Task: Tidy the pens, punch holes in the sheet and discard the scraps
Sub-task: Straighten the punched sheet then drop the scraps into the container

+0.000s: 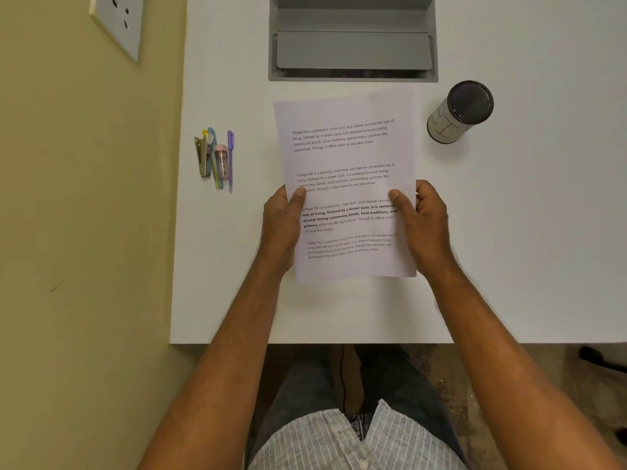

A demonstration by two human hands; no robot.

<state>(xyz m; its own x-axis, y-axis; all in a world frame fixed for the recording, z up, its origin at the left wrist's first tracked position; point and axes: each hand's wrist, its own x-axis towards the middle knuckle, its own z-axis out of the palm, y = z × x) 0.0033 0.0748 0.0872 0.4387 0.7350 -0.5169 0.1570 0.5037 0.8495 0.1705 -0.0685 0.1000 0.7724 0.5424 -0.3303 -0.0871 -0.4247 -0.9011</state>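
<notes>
printed sheet (346, 184) gripped at both long edges by left hand (281, 222) and right hand (424, 222), long axis running away from body; pens (222, 161) left of sheet, nearer left hand.

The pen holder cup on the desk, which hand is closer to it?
Right. The right hand grips the sheet's edge just below-left of the cup; the left hand holds the opposite edge, farther away.

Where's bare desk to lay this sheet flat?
Free: the desk right of the right hand, below the cup, and the front strip under the sheet. Tight: the left edge, where the pens lie, and behind, by the grey tray.
</notes>
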